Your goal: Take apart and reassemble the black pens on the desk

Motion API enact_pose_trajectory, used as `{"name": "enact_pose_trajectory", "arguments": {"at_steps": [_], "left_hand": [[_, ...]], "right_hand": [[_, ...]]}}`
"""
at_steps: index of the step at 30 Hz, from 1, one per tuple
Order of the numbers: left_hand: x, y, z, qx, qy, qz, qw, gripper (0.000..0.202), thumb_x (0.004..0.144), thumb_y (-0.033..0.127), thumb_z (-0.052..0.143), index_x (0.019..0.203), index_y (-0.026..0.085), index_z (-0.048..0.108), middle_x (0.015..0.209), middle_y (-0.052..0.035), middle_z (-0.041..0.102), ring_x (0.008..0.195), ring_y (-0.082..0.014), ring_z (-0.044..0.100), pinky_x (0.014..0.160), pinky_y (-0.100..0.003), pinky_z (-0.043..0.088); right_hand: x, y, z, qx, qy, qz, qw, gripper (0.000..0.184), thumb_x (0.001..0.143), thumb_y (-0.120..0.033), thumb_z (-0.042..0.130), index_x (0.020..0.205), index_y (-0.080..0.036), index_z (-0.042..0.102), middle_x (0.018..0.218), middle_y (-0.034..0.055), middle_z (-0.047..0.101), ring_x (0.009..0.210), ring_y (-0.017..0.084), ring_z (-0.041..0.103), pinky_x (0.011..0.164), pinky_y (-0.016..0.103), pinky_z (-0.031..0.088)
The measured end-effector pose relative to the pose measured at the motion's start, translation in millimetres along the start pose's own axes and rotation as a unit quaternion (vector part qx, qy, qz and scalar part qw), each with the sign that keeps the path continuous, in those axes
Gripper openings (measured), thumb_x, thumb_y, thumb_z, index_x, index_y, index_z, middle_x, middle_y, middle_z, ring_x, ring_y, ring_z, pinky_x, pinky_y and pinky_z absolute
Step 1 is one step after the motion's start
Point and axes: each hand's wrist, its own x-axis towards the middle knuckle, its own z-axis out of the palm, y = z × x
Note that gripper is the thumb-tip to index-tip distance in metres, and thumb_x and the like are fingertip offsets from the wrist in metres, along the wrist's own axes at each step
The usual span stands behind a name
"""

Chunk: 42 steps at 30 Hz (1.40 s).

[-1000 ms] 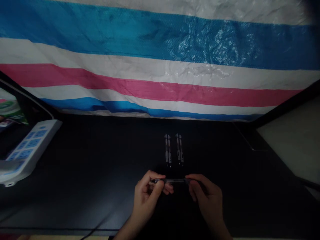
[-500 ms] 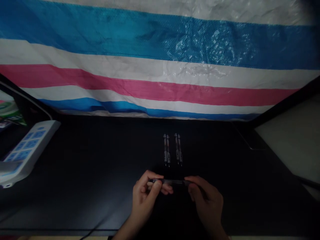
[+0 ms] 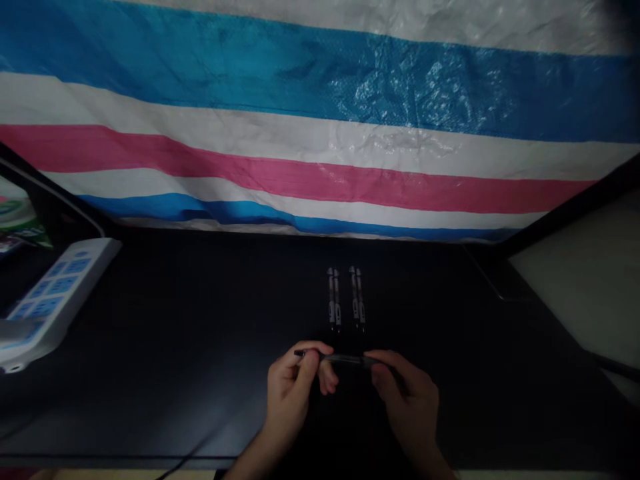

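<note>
From here I count four pens point(image 3: 338, 313) toward the back edge of the desk point(image 3: 190, 320), a fifth pen point(image 3: 346, 359) in two hands point(image 3: 291, 393), one power strip point(image 3: 75, 313) by the left edge, one striped sheet point(image 3: 300, 133) behind.

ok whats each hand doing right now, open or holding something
Left hand: closed, holding one end of a pen between thumb and fingers.
Right hand: closed, gripping the same pen's other end.

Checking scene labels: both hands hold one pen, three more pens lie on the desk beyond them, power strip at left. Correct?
Not three: the head view shows four more pens on the desk, in two pairs. Rest holds: left hand and right hand both on one held pen, power strip at left.
</note>
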Motion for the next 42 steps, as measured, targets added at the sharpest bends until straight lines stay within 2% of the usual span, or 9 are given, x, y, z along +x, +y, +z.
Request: {"name": "enact_pose_trajectory", "arguments": {"at_steps": [6, 9, 15, 18, 22, 28, 33, 38, 42], "left_hand": [[0.5, -3.5, -2.8, -0.037, 0.005, -0.016, 0.999, 0.031, 0.088, 0.043, 0.061, 0.088, 0.013, 0.068, 0.053, -0.002, 0.064, 0.045, -0.0096, 0.055, 0.046, -0.018, 0.043], [1.4, -4.1, -4.0, -0.054, -0.021, -0.003, 0.998, 0.03, 0.088, 0.042, 0.061, 0.093, 0.013, 0.069, 0.056, -0.003, 0.066, 0.049, -0.0106, 0.057, 0.048, -0.019, 0.043], [4.5, -2.9, -5.7, -0.061, -0.004, -0.003, 0.998, 0.033, 0.085, 0.045, 0.064, 0.091, 0.013, 0.071, 0.054, -0.0008, 0.06, 0.051, -0.0099, 0.052, 0.052, -0.02, 0.041], [5.6, -1.2, -5.1, -0.067, 0.012, -0.008, 0.998, 0.034, 0.084, 0.046, 0.065, 0.091, 0.013, 0.071, 0.053, -0.0004, 0.058, 0.052, -0.0105, 0.051, 0.053, -0.021, 0.041], [5.4, -0.1, -4.4, -0.075, 0.011, -0.024, 0.997, 0.034, 0.084, 0.046, 0.066, 0.09, 0.013, 0.071, 0.054, -0.0013, 0.059, 0.052, -0.0112, 0.051, 0.052, -0.022, 0.04], [5.8, -1.5, -6.2, -0.086, 0.006, -0.028, 0.996, 0.031, 0.085, 0.043, 0.065, 0.091, 0.013, 0.072, 0.054, -0.0009, 0.059, 0.053, -0.0099, 0.051, 0.053, -0.02, 0.04], [6.1, -0.7, -6.4, -0.081, 0.01, -0.035, 0.996, 0.032, 0.085, 0.044, 0.065, 0.09, 0.013, 0.071, 0.054, -0.0009, 0.059, 0.052, -0.0101, 0.05, 0.052, -0.021, 0.039], [5.2, 0.3, -5.5, -0.07, 0.017, -0.035, 0.997, 0.033, 0.084, 0.045, 0.066, 0.09, 0.013, 0.071, 0.053, -0.0005, 0.058, 0.052, -0.0109, 0.05, 0.053, -0.022, 0.039], [5.5, 0.3, -6.2, -0.065, 0.016, -0.038, 0.997, 0.033, 0.084, 0.044, 0.066, 0.09, 0.012, 0.071, 0.053, -0.0007, 0.058, 0.052, -0.0114, 0.049, 0.053, -0.023, 0.039]], "right_hand": [[-1.1, 4.6, 2.8, 0.054, 0.008, -0.05, 0.997, 0.015, 0.083, -0.014, 0.063, 0.091, -0.027, 0.068, 0.082, -0.0006, 0.07, 0.076, 0.015, 0.067, 0.07, 0.023, 0.054], [0.8, 6.6, -1.0, 0.085, -0.016, 0.012, 0.996, 0.017, 0.086, -0.025, 0.061, 0.103, -0.024, 0.064, 0.087, 0.0025, 0.069, 0.077, 0.016, 0.066, 0.068, 0.024, 0.053], [0.5, 4.1, -6.1, 0.059, -0.044, 0.107, 0.991, 0.023, 0.093, -0.033, 0.05, 0.077, -0.02, 0.061, 0.066, -0.0003, 0.06, 0.059, 0.013, 0.057, 0.055, 0.02, 0.045], [-0.1, 4.5, -5.5, 0.085, -0.043, 0.115, 0.989, 0.018, 0.091, -0.035, 0.054, 0.097, -0.021, 0.061, 0.08, 0.0025, 0.063, 0.068, 0.015, 0.06, 0.059, 0.022, 0.047], [0.2, 5.6, -5.7, 0.11, -0.076, 0.146, 0.98, 0.037, 0.097, -0.038, 0.043, 0.068, -0.019, 0.056, 0.064, 0.0006, 0.053, 0.058, 0.013, 0.049, 0.054, 0.023, 0.04], [-1.3, 8.0, -5.7, 0.142, -0.057, 0.165, 0.974, 0.019, 0.093, -0.037, 0.05, 0.092, -0.021, 0.061, 0.079, 0.0021, 0.062, 0.066, 0.014, 0.054, 0.058, 0.023, 0.042], [0.8, 5.0, -4.9, 0.114, -0.097, 0.142, 0.978, 0.036, 0.096, -0.037, 0.043, 0.068, -0.019, 0.056, 0.063, -0.0003, 0.054, 0.057, 0.012, 0.049, 0.054, 0.022, 0.039], [0.9, 2.6, -6.2, 0.147, -0.076, 0.15, 0.975, 0.018, 0.09, -0.035, 0.053, 0.097, -0.021, 0.06, 0.078, 0.0017, 0.061, 0.069, 0.016, 0.057, 0.061, 0.024, 0.045], [1.5, 2.6, -5.0, 0.126, -0.101, 0.165, 0.973, 0.034, 0.095, -0.038, 0.043, 0.071, -0.018, 0.058, 0.062, -0.0001, 0.052, 0.056, 0.012, 0.049, 0.054, 0.023, 0.04]]}}
